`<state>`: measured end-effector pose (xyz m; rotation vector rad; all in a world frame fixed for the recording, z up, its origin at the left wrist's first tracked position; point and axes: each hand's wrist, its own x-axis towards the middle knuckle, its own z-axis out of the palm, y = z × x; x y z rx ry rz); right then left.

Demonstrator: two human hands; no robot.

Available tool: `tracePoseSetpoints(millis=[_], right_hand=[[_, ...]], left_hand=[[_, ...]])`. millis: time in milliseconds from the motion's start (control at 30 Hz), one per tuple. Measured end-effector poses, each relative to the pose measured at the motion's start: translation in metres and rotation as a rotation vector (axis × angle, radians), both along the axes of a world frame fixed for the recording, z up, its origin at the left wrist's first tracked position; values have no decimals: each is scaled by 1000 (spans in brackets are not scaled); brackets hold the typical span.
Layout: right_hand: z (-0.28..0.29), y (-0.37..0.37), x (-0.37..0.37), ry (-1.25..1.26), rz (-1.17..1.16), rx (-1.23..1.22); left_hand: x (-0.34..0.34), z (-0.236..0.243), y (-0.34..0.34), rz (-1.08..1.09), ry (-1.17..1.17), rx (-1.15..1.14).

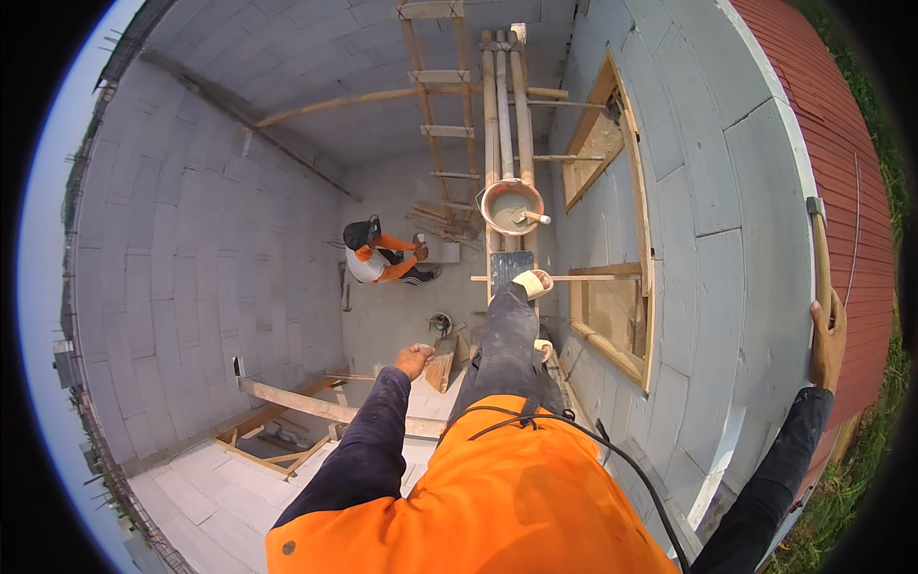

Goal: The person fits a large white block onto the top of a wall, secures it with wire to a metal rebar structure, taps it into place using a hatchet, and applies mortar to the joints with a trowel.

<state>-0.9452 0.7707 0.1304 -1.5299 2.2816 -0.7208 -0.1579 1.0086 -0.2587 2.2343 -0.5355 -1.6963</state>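
At the far right, my right hand (828, 342) grips the wooden handle of a hammer (819, 244), whose dark head lies along the top edge of the grey block wall (708, 172). My left hand (414, 361) hangs in the air left of my legs with its fingers curled in; nothing sticks out of it. Ahead of my feet, a round bucket (513, 207) of wet grey mortar rests on bamboo poles (504, 115). A tool with a light handle (537, 218) stands in the mortar. Just before my front foot lies a dark flat board (511, 268).
I stand high on the bamboo scaffold. Below on the left, a person (375, 251) in orange and white crouches on the floor (382, 320) by a pale block (443, 253). A wooden ladder (445, 129) rises beyond. Wooden window frames (636, 191) line the right wall; red roofing (841, 124) lies beyond.
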Motion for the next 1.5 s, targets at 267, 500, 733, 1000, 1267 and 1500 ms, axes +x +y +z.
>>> tracePoseSetpoints(millis=[267, 500, 733, 1000, 1267, 1500], right_hand=[[36, -32, 44, 216, -118, 95], [-8, 12, 30, 271, -383, -26], [-8, -35, 54, 336, -610, -3], [5, -46, 64, 230, -693, 49], [12, -41, 59, 171, -699, 60], [13, -44, 56, 163, -757, 68]], left_hand=[[-14, -23, -27, -346, 125, 105], [-35, 26, -222, -1333, -11, -470], [-79, 111, -437, -1085, 36, -522], [-132, 146, -427, -1332, 162, -417], [-95, 163, -415, -1475, -78, -217], [-113, 129, -409, -1486, -112, -145]])
